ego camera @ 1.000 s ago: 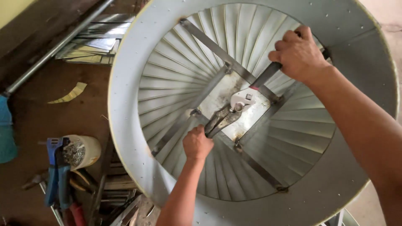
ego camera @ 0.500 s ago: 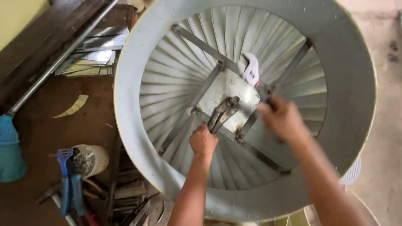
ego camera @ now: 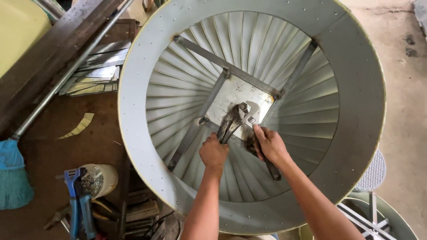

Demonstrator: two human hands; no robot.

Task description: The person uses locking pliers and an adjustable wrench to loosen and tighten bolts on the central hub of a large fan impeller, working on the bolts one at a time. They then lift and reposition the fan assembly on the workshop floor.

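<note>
A large round grey metal fan housing (ego camera: 356,71) with radial blades fills the head view. Flat steel bars (ego camera: 222,60) cross it and frame a square centre plate (ego camera: 231,95). My left hand (ego camera: 213,152) grips the handles of dark rusty pliers (ego camera: 227,125) whose jaws sit on the plate's middle. My right hand (ego camera: 269,143) holds an adjustable wrench (ego camera: 250,116) by its handle, its silver head set right beside the plier jaws. The wrench handle's end (ego camera: 273,171) sticks out below my hand.
A brown workbench (ego camera: 66,146) at the left carries a blue rivet tool (ego camera: 75,195), a white tub of small fasteners (ego camera: 100,178), stacked metal strips (ego camera: 95,73) and a long pipe (ego camera: 66,75). A blue-green broom head (ego camera: 13,173) lies far left. Concrete floor (ego camera: 404,111) shows right.
My right hand swung the wrench down from the upper right of the housing to the lower centre, beside my left hand. The left hand stayed on the pliers.
</note>
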